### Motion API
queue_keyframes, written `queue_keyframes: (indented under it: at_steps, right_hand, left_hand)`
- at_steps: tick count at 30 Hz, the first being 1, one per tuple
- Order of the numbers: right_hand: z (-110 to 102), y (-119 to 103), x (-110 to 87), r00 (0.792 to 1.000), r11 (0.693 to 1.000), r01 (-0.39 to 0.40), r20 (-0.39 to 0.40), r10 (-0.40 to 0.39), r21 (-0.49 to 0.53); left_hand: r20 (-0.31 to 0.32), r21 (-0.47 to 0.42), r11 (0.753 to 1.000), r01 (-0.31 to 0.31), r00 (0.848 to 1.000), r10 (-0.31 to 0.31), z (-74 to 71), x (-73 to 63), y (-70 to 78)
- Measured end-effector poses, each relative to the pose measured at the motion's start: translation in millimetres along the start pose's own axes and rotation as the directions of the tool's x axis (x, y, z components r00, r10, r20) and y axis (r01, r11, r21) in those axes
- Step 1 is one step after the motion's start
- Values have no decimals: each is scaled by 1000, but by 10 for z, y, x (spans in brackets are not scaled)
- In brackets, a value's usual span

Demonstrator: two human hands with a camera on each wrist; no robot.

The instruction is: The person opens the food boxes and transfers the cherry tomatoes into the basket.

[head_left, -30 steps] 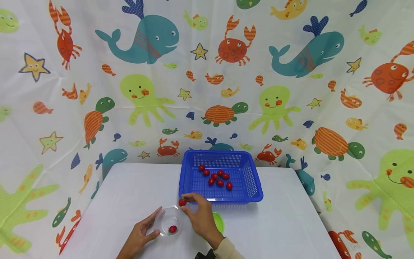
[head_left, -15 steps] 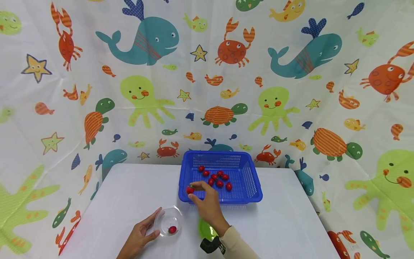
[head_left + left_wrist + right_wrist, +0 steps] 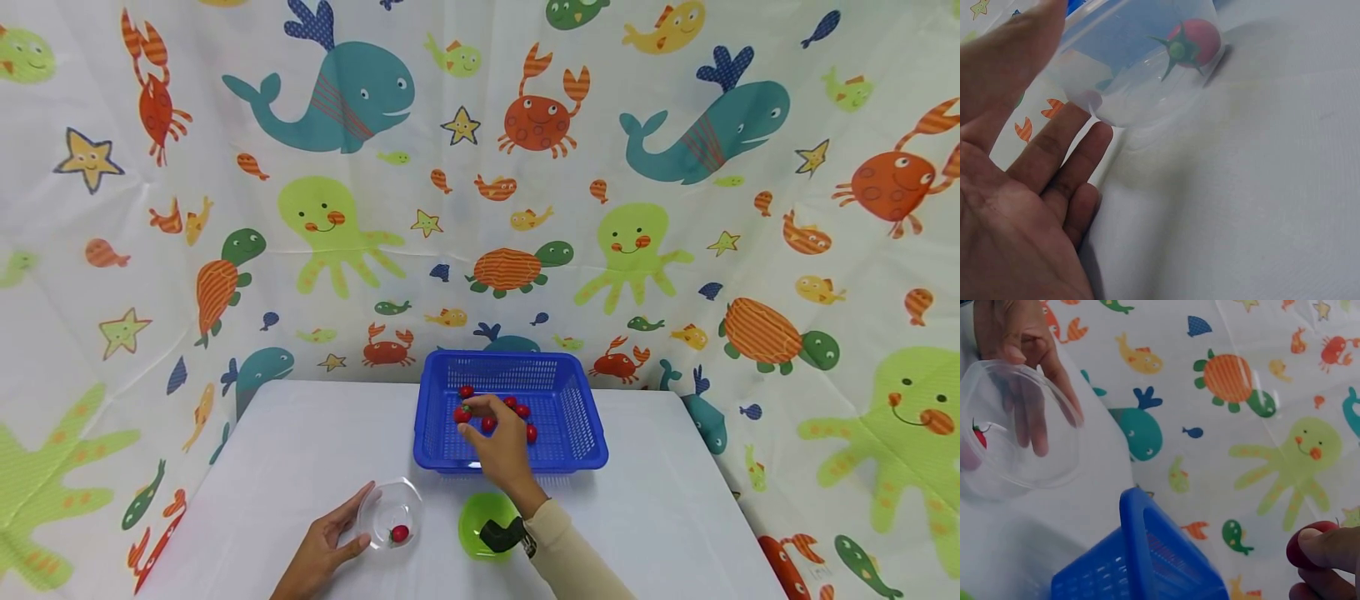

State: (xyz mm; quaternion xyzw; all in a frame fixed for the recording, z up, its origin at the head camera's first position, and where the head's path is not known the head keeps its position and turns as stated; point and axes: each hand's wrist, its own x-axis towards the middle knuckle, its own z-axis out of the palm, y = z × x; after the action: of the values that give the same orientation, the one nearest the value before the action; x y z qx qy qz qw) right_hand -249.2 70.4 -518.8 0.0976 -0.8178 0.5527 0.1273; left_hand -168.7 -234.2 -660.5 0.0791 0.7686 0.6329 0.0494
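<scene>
A clear plastic container (image 3: 378, 500) stands on the white table with one cherry tomato (image 3: 399, 533) inside, its green stem star plain in the left wrist view. My left hand (image 3: 326, 540) holds the container from its left side, thumb in front and fingers behind. Over the blue plastic basket (image 3: 431, 461), my right hand (image 3: 501, 442) pinches another cherry tomato (image 3: 462, 414) between thumb and fingertips; the right wrist view shows this pinched tomato (image 3: 1300, 550) too. Several cherry tomatoes (image 3: 521, 411) lie on the basket floor, some hidden behind the right hand.
A green round dish (image 3: 474, 537) sits before the basket, partly covered by the right wrist and its black camera (image 3: 501, 535). The white table (image 3: 652, 517) ends at a hanging sheet (image 3: 450, 192) printed with sea animals.
My right hand has moved from beside the clear container, up and to the right over the blue basket, carrying the pinched cherry tomato. My left hand and the container have stayed in place.
</scene>
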Motion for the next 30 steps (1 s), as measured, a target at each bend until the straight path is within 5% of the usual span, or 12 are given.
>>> queue_keyframes:
  at_steps: [30]
  right_hand:
    - [-176, 317, 390, 996, 994, -72, -54, 67, -84]
  left_hand:
    - [-16, 45, 997, 67, 998, -66, 12, -8, 44]
